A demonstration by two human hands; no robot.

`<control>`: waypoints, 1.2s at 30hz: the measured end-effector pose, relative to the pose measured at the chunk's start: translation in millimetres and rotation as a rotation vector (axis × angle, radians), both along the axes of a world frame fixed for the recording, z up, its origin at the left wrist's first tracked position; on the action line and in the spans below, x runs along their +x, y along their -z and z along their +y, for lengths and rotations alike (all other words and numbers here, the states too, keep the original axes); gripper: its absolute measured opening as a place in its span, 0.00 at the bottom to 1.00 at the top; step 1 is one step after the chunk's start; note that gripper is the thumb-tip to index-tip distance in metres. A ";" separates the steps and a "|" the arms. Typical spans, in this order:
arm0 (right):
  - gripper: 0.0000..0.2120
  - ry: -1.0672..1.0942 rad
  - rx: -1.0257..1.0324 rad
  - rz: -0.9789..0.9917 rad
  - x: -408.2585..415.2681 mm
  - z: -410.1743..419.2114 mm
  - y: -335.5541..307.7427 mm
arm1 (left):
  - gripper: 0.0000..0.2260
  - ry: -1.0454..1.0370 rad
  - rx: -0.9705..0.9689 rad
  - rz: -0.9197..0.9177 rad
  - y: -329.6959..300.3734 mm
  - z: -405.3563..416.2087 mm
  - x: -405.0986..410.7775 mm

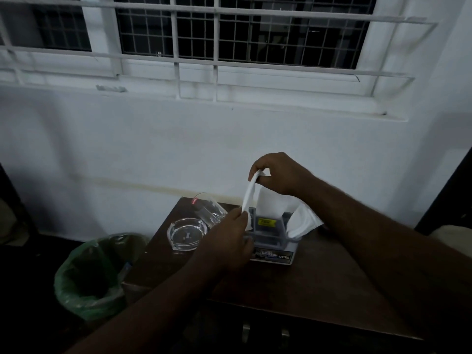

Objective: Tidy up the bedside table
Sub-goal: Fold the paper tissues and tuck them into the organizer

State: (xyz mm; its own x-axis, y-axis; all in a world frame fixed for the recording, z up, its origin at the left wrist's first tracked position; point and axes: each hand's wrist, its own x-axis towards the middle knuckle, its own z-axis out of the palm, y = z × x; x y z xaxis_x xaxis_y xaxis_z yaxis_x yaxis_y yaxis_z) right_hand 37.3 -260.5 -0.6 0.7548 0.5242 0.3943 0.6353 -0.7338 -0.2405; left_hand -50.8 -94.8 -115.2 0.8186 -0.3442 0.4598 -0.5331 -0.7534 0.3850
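Note:
A dark wooden bedside table (293, 284) stands under the window. On it sits a small clear holder box (274, 245) with white paper napkins standing in it. Both hands hold one white napkin (248, 192) above the box's left side. My right hand (277, 173) pinches its top end. My left hand (229, 238) pinches its lower end, beside the box. Another napkin (304, 222) sticks out of the box to the right. A clear glass ashtray (186, 233) and a drinking glass (210, 213) stand at the table's left rear.
A bin lined with a green bag (89, 277) stands on the floor left of the table. A white wall and a barred window (229, 34) are directly behind. Two metal handles (265, 330) show on the table's front.

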 end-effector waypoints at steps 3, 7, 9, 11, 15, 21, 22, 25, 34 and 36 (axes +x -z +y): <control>0.07 0.021 -0.015 -0.005 2.3 -2.5 1.5 | 0.27 0.050 -0.008 0.015 1.5 -4.0 0.0; 0.09 0.061 -0.077 -0.080 1.2 -3.8 3.3 | 0.28 -0.003 0.143 0.042 -2.3 -8.4 1.5; 0.10 0.076 -0.114 -0.139 -0.7 -2.8 5.8 | 0.26 -0.036 0.212 0.057 -4.3 -9.7 2.9; 0.11 0.078 -0.132 -0.183 -2.4 -1.2 8.7 | 0.24 -0.055 0.274 0.054 -5.9 -9.3 3.8; 0.12 0.025 -0.149 -0.149 -6.4 0.8 13.0 | 0.19 -0.111 0.312 0.031 -7.3 -5.6 6.0; 0.12 -0.003 -0.286 -0.034 -11.3 6.0 21.0 | 0.14 -0.131 0.232 -0.040 -5.4 4.1 9.9; 0.15 0.007 -0.315 -0.020 -12.5 6.1 21.6 | 0.14 -0.131 0.227 -0.036 -5.3 5.5 10.2; 0.25 0.071 -0.257 -0.056 -23.0 -1.3 24.8 | 0.16 -0.120 0.219 -0.059 -4.3 7.6 7.5; 0.31 0.475 -0.044 -0.357 -122.3 -22.7 154.2 | 0.39 -0.115 0.322 -0.100 38.7 -18.7 -27.8; 0.35 0.526 -0.082 -0.305 -128.7 -22.5 177.0 | 0.39 -0.113 0.323 -0.102 43.8 -22.4 -27.8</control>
State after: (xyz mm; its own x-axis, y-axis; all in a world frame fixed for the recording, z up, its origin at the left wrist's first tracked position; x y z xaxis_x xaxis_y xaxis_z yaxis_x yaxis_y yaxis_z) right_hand -91.4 -282.9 -177.6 0.7799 0.1498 0.6078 0.2143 -0.9762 -0.0344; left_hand -78.6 -117.2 -159.0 0.8154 -0.3952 0.4231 -0.4629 -0.8839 0.0666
